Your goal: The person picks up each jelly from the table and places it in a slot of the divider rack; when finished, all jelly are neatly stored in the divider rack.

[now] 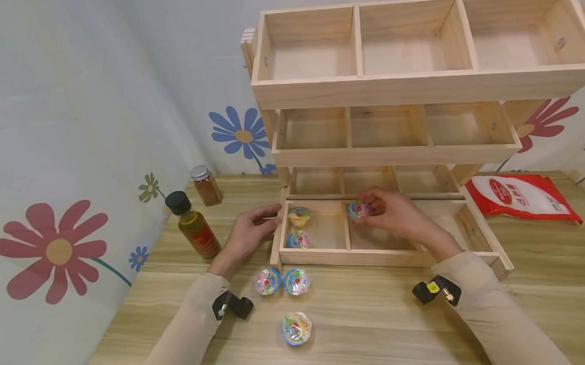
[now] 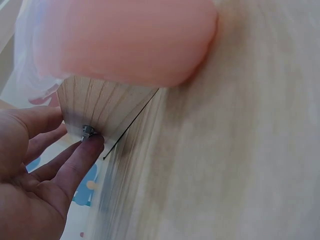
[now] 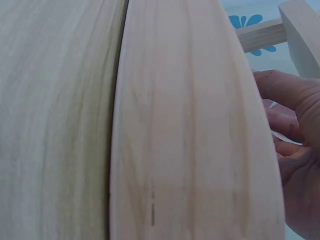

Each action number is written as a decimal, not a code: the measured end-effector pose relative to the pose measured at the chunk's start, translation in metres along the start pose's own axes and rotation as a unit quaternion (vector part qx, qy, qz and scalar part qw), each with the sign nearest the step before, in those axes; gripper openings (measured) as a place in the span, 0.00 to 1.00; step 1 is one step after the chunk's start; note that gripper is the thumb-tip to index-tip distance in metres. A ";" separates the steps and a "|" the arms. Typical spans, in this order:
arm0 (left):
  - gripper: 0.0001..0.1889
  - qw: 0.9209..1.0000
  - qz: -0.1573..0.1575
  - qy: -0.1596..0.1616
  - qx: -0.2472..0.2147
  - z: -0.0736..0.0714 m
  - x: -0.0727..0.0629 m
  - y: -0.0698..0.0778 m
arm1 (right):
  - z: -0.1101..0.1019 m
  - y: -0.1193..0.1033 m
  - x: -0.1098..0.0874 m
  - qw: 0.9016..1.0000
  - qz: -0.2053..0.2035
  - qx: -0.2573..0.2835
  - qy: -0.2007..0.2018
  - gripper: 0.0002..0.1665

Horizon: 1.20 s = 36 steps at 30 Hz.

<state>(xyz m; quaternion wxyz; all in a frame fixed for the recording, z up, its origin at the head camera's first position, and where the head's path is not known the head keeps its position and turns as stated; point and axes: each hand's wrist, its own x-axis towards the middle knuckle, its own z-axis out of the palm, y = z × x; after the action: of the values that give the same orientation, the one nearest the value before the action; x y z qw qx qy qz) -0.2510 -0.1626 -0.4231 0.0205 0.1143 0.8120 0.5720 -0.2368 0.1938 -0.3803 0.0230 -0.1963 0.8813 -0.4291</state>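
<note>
My right hand [image 1: 392,214] pinches a small jelly cup [image 1: 357,209] at the back of the bottom tray, beside the divider between its left and middle compartments. In the right wrist view the tray's front board [image 3: 190,120] hides that cup and part of the hand. My left hand [image 1: 249,231] rests at the left end of the bottom tray [image 1: 319,255]. Its fingertips touch the side panel [image 2: 100,102] near a small metal bolt [image 2: 88,131] in the left wrist view. Two jelly cups, one yellowish [image 1: 299,217] and one pink [image 1: 298,240], lie in the left compartment.
Three jelly cups [image 1: 296,281] lie on the table before the tray. Higher tiers of the wooden rack [image 1: 415,87] rise behind. An oil bottle [image 1: 197,231] and a spice jar [image 1: 206,186] stand left; a red-and-white packet [image 1: 522,196] lies right. A large pink blur [image 2: 130,40] fills the left wrist view's top.
</note>
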 end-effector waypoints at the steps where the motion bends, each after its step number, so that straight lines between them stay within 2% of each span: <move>1: 0.20 1.000 0.001 0.000 0.000 0.000 0.000 0.000 | 0.000 0.001 0.001 1.000 0.001 -0.001 0.000 0.28; 9: 0.20 1.000 0.004 0.000 0.003 0.000 -0.001 0.003 | 0.005 0.006 0.003 1.000 -0.004 0.009 0.005 0.27; 18: 0.21 1.000 0.003 0.001 0.003 0.000 0.001 0.000 | 0.010 0.012 0.005 1.000 0.012 -0.002 0.005 0.28; 25: 0.21 1.000 0.000 -0.001 0.002 0.000 0.000 0.001 | 0.013 0.013 0.006 1.000 0.008 -0.015 0.007 0.29; 36: 0.21 1.000 -0.004 -0.002 0.002 0.000 0.001 0.000 | 0.016 0.018 0.006 0.999 0.000 -0.034 0.006 0.25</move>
<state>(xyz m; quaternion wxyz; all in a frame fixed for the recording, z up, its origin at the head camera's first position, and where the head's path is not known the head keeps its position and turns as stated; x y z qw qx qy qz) -0.2516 -0.1628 -0.4226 0.0246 0.1123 0.8133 0.5704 -0.2448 0.1897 -0.4028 0.0109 -0.1944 0.8955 -0.4003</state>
